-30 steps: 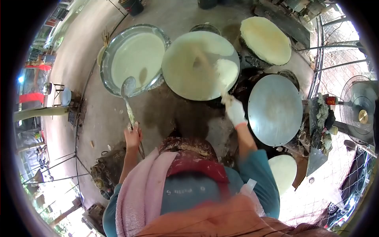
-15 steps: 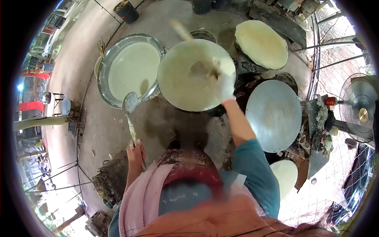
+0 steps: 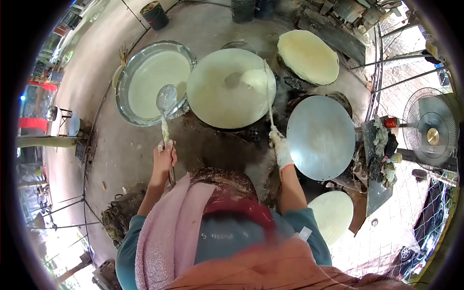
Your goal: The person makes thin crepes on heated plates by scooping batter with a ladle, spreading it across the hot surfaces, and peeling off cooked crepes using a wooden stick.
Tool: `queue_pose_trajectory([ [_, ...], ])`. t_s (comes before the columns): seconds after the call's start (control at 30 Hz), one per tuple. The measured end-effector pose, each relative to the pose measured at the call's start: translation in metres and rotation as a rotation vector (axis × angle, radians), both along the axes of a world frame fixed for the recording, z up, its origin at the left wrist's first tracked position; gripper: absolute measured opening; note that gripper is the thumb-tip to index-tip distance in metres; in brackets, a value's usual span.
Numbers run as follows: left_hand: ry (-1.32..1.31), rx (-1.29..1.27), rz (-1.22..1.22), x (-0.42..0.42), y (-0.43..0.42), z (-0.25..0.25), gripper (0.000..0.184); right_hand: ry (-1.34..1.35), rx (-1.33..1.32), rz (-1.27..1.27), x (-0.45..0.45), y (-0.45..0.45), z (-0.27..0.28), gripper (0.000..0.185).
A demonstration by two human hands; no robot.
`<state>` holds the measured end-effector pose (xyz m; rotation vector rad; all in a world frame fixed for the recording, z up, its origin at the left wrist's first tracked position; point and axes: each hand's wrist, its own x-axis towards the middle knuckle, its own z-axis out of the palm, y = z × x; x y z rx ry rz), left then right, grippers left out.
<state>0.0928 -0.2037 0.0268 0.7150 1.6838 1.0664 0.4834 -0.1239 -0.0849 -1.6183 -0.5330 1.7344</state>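
Note:
My left hand (image 3: 165, 155) is closed around the batter-smeared handle of a metal ladle (image 3: 167, 98). The ladle's bowl hangs by the near right rim of a wide metal basin (image 3: 124, 107) of pale, creamy batter (image 3: 157, 72). In my right hand (image 3: 281, 149), which wears a pale, batter-stained glove, is a long thin stick (image 3: 268, 99). It points away from me across the right part of a round griddle coated with a pale batter layer (image 3: 210, 94). A brighter pale patch lies left of the stick; I cannot tell what it is.
Right of my right hand is a bare grey round griddle (image 3: 320, 140). Behind it stands another, covered by a pale, browned sheet (image 3: 308, 57). A pale round surface (image 3: 332, 215) lies at lower right. A standing fan (image 3: 431, 135) is far right, dark buckets (image 3: 153, 15) at the back.
My right hand has drawn back from over the griddle to its near right edge, and the stick has swung to point straight away from me. The ladle has shifted slightly farther away and rightward.

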Motion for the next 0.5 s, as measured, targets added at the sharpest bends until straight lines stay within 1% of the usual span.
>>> queue_pose_trajectory([
  [0.03, 0.005, -0.005, 0.006, 0.001, -0.001, 0.001, 0.024, -0.014, -0.05, 0.067, -0.003, -0.002, 0.002, 0.024],
  [0.13, 0.03, -0.02, 0.058, 0.001, -0.009, 0.006, 0.023, 0.133, -0.045, 0.185, -0.012, -0.008, 0.011, 0.031],
  [0.23, 0.011, -0.016, 0.108, -0.005, -0.017, 0.006, 0.022, 0.002, 0.098, 0.1, 0.004, 0.004, 0.012, 0.024],
  [0.3, 0.014, -0.023, 0.138, -0.006, -0.023, 0.009, 0.022, -0.053, 0.033, 0.1, 0.006, 0.017, 0.011, 0.032],
  [0.37, 0.025, -0.033, 0.138, -0.009, -0.021, 0.009, 0.022, -0.04, 0.05, 0.258, -0.007, 0.011, 0.021, 0.032],
  [0.4, 0.032, -0.041, 0.128, -0.011, -0.017, 0.008, 0.022, -0.045, -0.031, 0.277, -0.017, 0.01, 0.025, 0.031],
  [0.43, 0.037, -0.052, 0.117, -0.012, -0.012, 0.007, 0.022, -0.027, -0.012, 0.314, -0.02, 0.008, 0.025, 0.033],
  [0.47, -0.02, -0.044, 0.13, -0.012, -0.004, 0.006, 0.022, -0.043, 0.067, 0.301, -0.018, 0.01, 0.007, 0.033],
  [0.5, -0.017, -0.029, 0.068, -0.014, 0.009, 0.002, 0.023, -0.035, 0.098, 0.237, -0.018, 0.015, 0.009, 0.033],
])
